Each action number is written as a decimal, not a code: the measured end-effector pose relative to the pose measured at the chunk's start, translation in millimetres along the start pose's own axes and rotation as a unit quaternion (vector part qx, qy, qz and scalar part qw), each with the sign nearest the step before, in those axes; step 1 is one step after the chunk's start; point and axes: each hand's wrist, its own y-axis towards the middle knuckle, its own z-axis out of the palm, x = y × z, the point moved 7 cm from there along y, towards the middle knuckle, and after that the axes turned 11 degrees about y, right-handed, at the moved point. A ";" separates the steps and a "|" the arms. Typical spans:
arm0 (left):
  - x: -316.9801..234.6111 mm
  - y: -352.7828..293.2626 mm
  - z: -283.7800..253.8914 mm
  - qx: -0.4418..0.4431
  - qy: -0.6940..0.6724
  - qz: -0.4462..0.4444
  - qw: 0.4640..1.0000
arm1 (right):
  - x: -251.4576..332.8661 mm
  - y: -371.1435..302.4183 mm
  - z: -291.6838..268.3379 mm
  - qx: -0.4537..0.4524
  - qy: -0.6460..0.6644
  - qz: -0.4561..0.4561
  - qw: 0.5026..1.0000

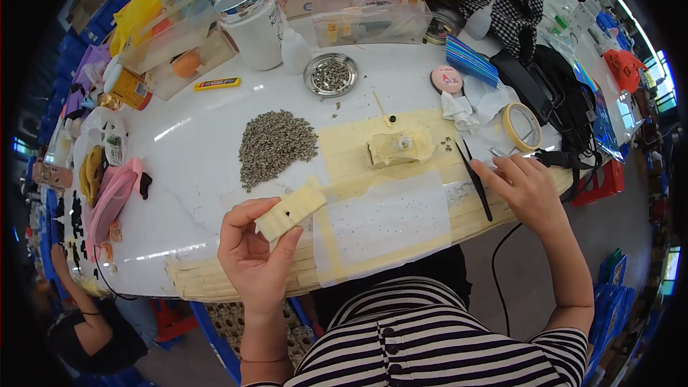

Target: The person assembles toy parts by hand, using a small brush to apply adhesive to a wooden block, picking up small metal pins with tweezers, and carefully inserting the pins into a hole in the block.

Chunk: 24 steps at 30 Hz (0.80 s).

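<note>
You are working at a long white table [190, 172] that is spreading out beyond both of your hands. A white sheet [387, 222] dotted with specks is lying between them. Your left hand [254, 254] is pinching a cream block between thumb and fingers; your right hand [527, 190] is hanging half-curled over the table's near edge, and whether it is gripping anything you cannot tell from this view. Beyond your left hand a heap of small grey pieces [278, 147] is sitting, and farther out, to the right, a round metal dish [331, 94] is holding more of them. Just beyond your right hand a tape roll [508, 127] is lying; to that hand's left, well apart, a film-wrapped block [390, 150] is resting. The cream block [304, 208] is pointing its long axis away from your left palm and rightward. Black tweezers [479, 193] are lying at your right fingertips, on that hand's left side, their long axis running away from your body and slightly leftward; your right hand is clearly the nearer one. On the cream block's upper face, a tiny dark piece [288, 213] is showing.
</note>
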 end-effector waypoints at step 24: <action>-1.4 -2.3 30.0 0.112 -0.052 -0.026 0.992 | 23.8 -8.5 -33.2 -0.349 0.487 0.057 0.798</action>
